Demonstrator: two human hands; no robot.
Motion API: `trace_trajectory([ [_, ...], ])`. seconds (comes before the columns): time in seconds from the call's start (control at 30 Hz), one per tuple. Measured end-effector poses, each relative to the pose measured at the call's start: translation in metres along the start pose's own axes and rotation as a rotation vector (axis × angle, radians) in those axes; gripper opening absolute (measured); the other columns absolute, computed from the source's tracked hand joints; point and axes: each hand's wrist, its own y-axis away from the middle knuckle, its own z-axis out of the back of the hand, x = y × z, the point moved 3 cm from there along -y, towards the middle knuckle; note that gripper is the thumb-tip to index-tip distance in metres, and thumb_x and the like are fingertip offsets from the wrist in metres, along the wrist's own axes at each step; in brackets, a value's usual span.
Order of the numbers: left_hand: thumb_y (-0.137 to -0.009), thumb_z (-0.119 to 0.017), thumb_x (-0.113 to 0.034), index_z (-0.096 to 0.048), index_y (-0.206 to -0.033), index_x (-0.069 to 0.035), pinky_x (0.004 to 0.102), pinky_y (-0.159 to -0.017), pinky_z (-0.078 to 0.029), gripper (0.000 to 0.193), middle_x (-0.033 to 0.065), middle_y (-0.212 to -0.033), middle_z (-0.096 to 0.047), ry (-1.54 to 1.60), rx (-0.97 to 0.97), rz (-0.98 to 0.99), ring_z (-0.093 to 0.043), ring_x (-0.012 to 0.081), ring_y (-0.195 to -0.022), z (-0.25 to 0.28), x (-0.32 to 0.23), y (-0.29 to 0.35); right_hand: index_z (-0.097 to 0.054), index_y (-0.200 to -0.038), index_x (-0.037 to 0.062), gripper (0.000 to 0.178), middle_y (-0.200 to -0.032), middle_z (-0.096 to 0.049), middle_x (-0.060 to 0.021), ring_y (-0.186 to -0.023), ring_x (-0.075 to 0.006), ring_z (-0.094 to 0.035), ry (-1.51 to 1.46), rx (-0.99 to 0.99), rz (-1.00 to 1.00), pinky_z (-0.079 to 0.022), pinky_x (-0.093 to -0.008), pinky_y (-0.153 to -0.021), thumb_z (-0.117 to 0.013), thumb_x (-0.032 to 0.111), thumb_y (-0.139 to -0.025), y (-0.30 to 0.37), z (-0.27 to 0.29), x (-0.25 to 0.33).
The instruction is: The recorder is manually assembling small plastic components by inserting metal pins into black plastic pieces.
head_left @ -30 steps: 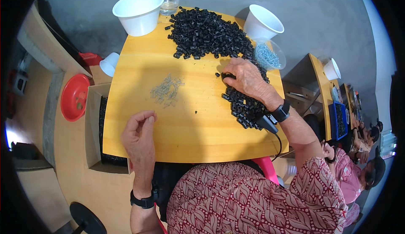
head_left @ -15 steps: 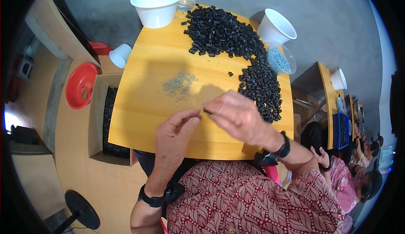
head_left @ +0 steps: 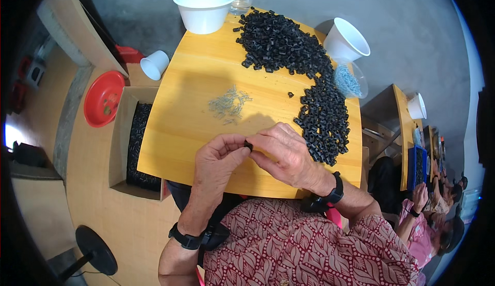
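Here's the broad wooden worktop (head_left: 180,141), and sprawling down its right side the great heap (head_left: 283,43) of black pieces, with a white bowl (head_left: 205,18) at the far left corner. Down at the near edge, the left hand (head_left: 219,162) and right hand (head_left: 286,154) come together, fingertips pinched from both sides! Beyond the heap's edge sits a clear tub (head_left: 348,82) of bluish metal bits; the loose screws (head_left: 229,103) lie just ahead of the hands. And smallest of all, between those fingertips, above the worktop: one black piece (head_left: 248,145). Whether a screw's in there too, I can't tell. Good technique here, I'd judge: left pinch firm, right fingers light, the piece's opening kept uncovered, any push straight.
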Motion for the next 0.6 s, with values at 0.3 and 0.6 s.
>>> trace_trajectory([
  [0.3,-0.091,-0.071,-0.005,-0.069,-0.111,0.003,0.0213,-0.084,-0.051,0.022,0.0051,-0.102,-0.072,-0.082,0.013,0.068,-0.064,0.0079,-0.092,-0.004,-0.005,0.003,-0.066,-0.101,0.0007,0.037,-0.090,-0.059,-0.0074,-0.079,-0.0246,-0.059,0.128,-0.020,0.171,-0.046,-0.0366,-0.068,-0.079,0.005,-0.067,-0.005,0.003,-0.001],
  [0.6,-0.090,-0.073,-0.006,-0.071,-0.107,0.002,0.0222,-0.079,-0.052,0.019,0.0030,-0.095,-0.072,-0.271,-0.082,-0.123,-0.065,0.0073,-0.086,0.002,-0.008,0.003,-0.067,-0.102,0.0032,0.037,-0.092,-0.061,-0.0079,-0.079,-0.0251,-0.060,-0.004,-0.039,0.064,-0.049,-0.0364,-0.070,-0.079,0.005,-0.067,-0.010,-0.006,-0.008],
])
